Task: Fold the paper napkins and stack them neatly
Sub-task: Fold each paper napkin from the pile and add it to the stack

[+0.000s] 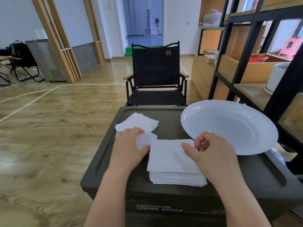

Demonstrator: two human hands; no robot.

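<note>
A thick stack of unfolded white paper napkins (170, 163) lies on the dark box lid (255, 171) in front of me. A smaller pile of folded napkins (139, 122) sits at the lid's far left. My left hand (129, 145) pinches a small folded napkin (146, 140) between the two piles. My right hand (211, 151) hovers at the unfolded stack's far right corner, thumb reaching over the top sheet, fingers curled; it holds nothing that I can see.
A large white plate (229, 126) rests on the lid's far right, overhanging its edge. A black folding chair (155, 74) stands just beyond the box. A black metal shelf (246, 54) rises close on the right. Wooden floor spreads to the left.
</note>
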